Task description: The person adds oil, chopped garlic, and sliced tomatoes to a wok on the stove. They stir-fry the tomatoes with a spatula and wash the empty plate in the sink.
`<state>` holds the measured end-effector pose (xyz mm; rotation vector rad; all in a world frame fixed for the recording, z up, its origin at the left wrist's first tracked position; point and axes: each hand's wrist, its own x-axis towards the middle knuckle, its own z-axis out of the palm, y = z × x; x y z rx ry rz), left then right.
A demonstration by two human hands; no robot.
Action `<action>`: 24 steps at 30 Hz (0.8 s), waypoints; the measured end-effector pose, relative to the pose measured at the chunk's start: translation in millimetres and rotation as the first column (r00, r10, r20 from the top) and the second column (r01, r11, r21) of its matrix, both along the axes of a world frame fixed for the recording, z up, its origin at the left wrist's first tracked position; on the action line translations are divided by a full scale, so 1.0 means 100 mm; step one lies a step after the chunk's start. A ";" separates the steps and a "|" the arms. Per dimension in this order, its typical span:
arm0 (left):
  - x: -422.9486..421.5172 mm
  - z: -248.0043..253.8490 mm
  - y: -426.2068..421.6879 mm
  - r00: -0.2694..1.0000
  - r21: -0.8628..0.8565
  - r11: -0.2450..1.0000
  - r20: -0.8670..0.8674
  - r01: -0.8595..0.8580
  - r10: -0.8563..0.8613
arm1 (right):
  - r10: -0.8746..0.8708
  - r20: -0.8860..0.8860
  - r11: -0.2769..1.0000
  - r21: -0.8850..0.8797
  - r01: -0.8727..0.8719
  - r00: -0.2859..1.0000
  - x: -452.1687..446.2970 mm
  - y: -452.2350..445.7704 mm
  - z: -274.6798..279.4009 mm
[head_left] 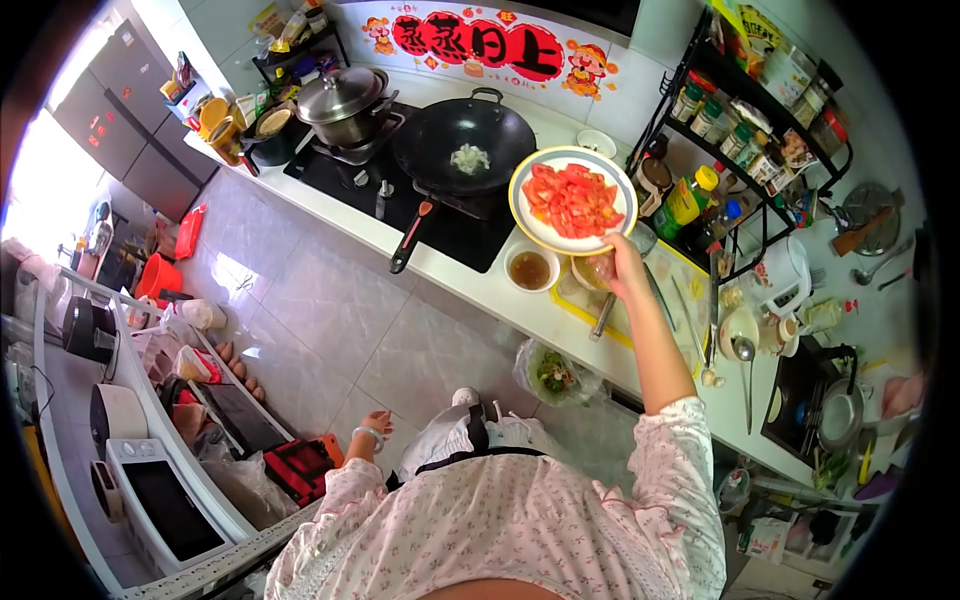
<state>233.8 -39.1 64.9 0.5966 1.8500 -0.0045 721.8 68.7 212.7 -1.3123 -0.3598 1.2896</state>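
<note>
A white desk (733,418) carries a black cooktop (455,235), on which a dark wok (465,125) sits with its handle toward the person, while a yellow-rimmed plate (570,239) is held up over the desk at the wok's right. The right hand (617,268) grasps that plate by its near rim, and the left hand (376,426) hangs loosely open at the person's side. Near the plate stands a small bowl (530,288) of brown liquid; chopped tomato (570,195) covers the plate's middle, and whitish pieces (468,158) lie in the wok.
</note>
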 end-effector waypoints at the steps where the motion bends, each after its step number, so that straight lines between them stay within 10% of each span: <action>1: -0.04 -0.02 -0.02 1.000 0.002 1.000 0.006 -0.010 0.010 | 0.003 0.003 1.000 0.003 -0.003 1.000 0.01 0.10 0.00; 24: -0.43 -0.03 -0.30 0.971 -0.026 0.971 0.020 -0.238 0.239 | 0.011 -0.075 0.999 -0.036 -0.013 0.997 0.26 0.78 -0.06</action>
